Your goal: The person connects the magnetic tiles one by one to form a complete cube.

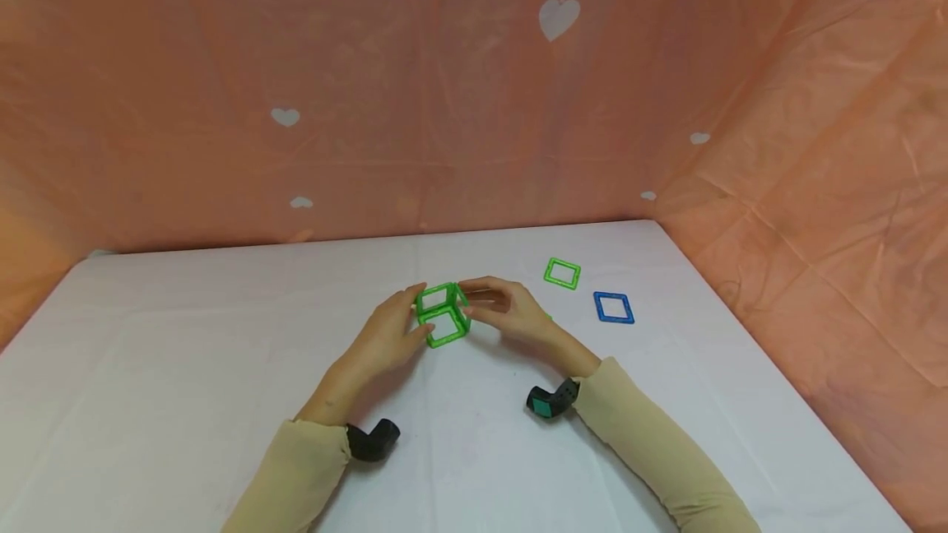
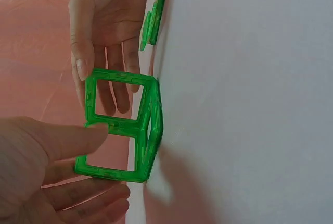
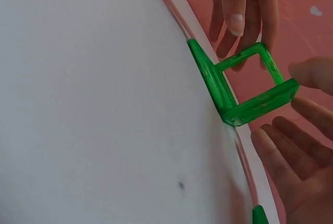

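Observation:
Several green square magnetic tiles [image 2: 125, 125], hollow in the middle, are joined at angles into a box-like shape close over the white table. My left hand [image 1: 387, 336] pinches it from the left, thumb across the front edges and fingers behind, as the left wrist view shows. From the other side my right hand [image 1: 511, 311] holds a corner of one side tile [image 3: 260, 104] between thumb and index finger. Its remaining fingers are spread beneath in the right wrist view.
A loose green tile [image 1: 560, 283] and a blue tile [image 1: 617, 320] lie flat on the white tablecloth [image 1: 222, 336], beyond the right hand. Another green piece [image 1: 549, 317] is mostly hidden behind the right wrist. Orange cloth [image 1: 415, 105] rises behind the table and on its right.

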A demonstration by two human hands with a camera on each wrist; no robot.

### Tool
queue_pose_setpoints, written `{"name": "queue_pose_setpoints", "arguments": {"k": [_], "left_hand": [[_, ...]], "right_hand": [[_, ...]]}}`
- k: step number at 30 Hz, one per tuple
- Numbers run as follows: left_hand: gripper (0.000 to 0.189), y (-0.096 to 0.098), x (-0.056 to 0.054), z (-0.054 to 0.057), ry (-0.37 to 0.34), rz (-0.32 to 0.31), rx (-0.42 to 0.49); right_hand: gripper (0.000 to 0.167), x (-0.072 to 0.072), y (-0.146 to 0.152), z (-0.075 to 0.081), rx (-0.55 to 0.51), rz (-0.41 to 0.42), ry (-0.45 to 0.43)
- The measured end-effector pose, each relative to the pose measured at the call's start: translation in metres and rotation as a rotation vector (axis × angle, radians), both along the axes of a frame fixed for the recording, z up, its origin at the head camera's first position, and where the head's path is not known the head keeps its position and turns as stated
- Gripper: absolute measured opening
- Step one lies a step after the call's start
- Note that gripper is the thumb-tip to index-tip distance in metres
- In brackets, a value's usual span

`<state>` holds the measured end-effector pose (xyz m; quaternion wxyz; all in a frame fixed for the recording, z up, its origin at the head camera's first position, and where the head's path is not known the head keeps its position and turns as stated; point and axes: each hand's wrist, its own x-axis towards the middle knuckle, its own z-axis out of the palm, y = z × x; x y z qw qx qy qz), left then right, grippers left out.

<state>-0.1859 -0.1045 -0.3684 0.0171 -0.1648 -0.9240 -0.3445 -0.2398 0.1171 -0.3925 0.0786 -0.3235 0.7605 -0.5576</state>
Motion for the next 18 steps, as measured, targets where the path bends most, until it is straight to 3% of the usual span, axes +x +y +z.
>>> {"name": "queue_pose_setpoints", "arguments": {"k": [18], "left_hand": [[0.041,-0.0007,0.0001,0.0037,0.042,-0.010,-0.005]], "right_hand": [[0.028,-0.0045,0.0045,-0.0040,-0.029,-0.067,0.006]]}}
